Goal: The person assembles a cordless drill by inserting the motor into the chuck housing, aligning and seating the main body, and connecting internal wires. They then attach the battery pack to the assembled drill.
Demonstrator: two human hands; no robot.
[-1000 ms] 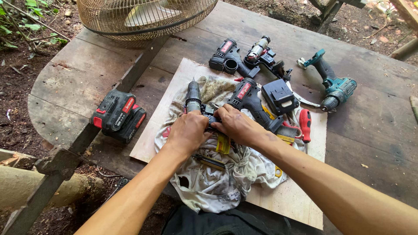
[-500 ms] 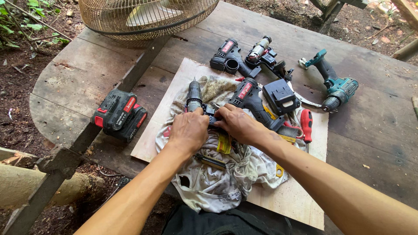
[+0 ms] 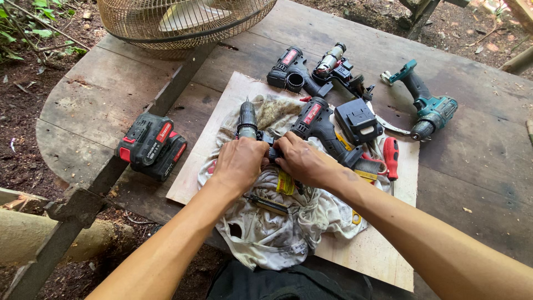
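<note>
Between my two hands, on the stained white rag (image 3: 266,233) spread over the pale plywood board (image 3: 377,255), lies the small dark drill motor assembly with a grey chuck (image 3: 247,119). Its long axis runs away from me, chuck end pointing toward the far edge of the worn wooden table (image 3: 89,105), rear end tucked under my knuckles. My left hand (image 3: 240,161) is clenched over that rear end from the left side; my right hand (image 3: 302,161) is closed on the same part from the right, so the fingertips of both meet at one spot. I judge the left hand to be the nearer one to the chuck, since the chuck sticks out just above it. Just beside my right hand, the black-and-red cordless drill body (image 3: 319,125) slants off to the right, touching the rag. A black-and-red battery pack (image 3: 151,145) sits well apart to the left, on the bare table. A teal cordless drill (image 3: 427,108) lies far right.
</note>
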